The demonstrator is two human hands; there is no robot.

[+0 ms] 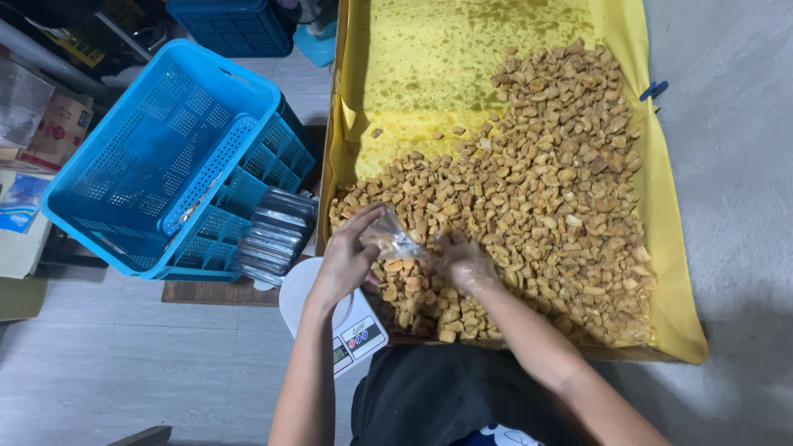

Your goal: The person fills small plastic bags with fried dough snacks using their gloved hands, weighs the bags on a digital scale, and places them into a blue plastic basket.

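My left hand (343, 256) pinches the mouth of a small clear plastic bag (391, 240) and holds it over a heap of golden-brown fried snack pieces (537, 190). My right hand (465, 263) wears a thin clear glove and rests on the snacks beside the bag's open end, fingers curled around some pieces. The snacks lie in a big tray lined with yellow oily paper (429, 58). A white kitchen scale (351, 330) sits just under my left wrist.
A blue perforated plastic crate (157, 149) stands tilted at the left, with a stack of sealed clear packets (277, 235) leaning against it. Cardboard boxes (58, 124) lie at the far left. A blue clip (653, 89) holds the paper at the tray's right edge.
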